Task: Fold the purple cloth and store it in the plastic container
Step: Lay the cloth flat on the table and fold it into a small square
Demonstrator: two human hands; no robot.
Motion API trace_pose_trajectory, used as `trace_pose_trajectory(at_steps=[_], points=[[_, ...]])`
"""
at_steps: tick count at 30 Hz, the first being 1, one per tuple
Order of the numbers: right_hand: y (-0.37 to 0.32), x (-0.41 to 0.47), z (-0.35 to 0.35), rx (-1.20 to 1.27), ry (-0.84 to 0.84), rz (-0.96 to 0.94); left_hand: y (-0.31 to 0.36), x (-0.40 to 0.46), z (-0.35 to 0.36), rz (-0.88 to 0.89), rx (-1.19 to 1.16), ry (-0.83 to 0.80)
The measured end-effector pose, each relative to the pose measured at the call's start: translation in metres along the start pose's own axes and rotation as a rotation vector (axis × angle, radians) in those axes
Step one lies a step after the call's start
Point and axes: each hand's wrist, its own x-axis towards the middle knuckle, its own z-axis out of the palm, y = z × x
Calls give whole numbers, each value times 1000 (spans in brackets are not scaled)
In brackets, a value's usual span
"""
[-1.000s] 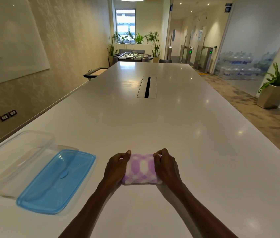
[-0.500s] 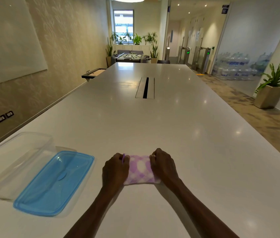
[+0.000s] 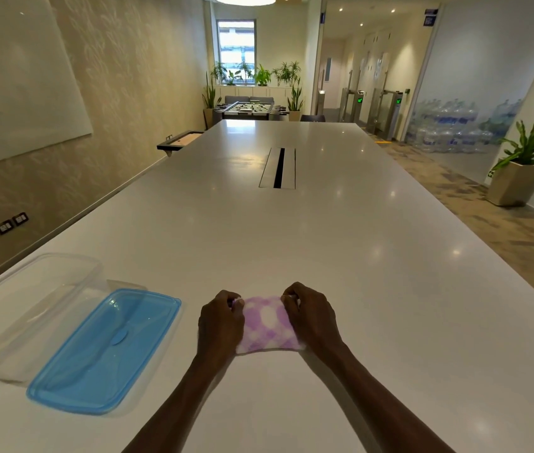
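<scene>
A purple and white checked cloth, folded into a small thick pad, lies on the white table near its front edge. My left hand grips its left side, fingers curled around the far left corner. My right hand grips the right side, fingers pinching the far right corner. To the left stands the clear plastic container, open and with nothing visible inside. Its blue lid lies flat on the table next to it, between the container and my left hand.
A cable slot runs along the middle of the long table. The table's left edge runs close behind the container. A potted plant stands on the carpet to the right; a foosball table is beyond the far end.
Both hands have closed in on the cloth and curled their fingers over its far corners. The pad looks narrower and more bunched than one second ago.
</scene>
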Motion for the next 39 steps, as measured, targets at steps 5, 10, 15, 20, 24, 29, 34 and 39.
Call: trace_pose_trajectory(at_steps=[5,10,15,20,24,29,34,39], points=[[-2,0,-2,-83,5,-32,5,0,-4,4,2,-8],[-12,-11,-5,-119,165,-239,25,-21,-7,271,94,84],[-15,-17,4,-157,-149,-294,35,-38,9,361,10,-154],[-2,-22,12,-265,-285,-247,2,-32,16,430,429,-199],[7,-25,16,-370,-289,-281,-5,-32,17,390,392,-190],[6,-23,18,-387,-310,-251,-10,-23,17,511,623,-226],[-1,-18,16,-378,-352,-205,-9,-13,13,712,603,-214],[-13,-14,11,-349,-220,-243,-3,-5,4,607,396,-324]])
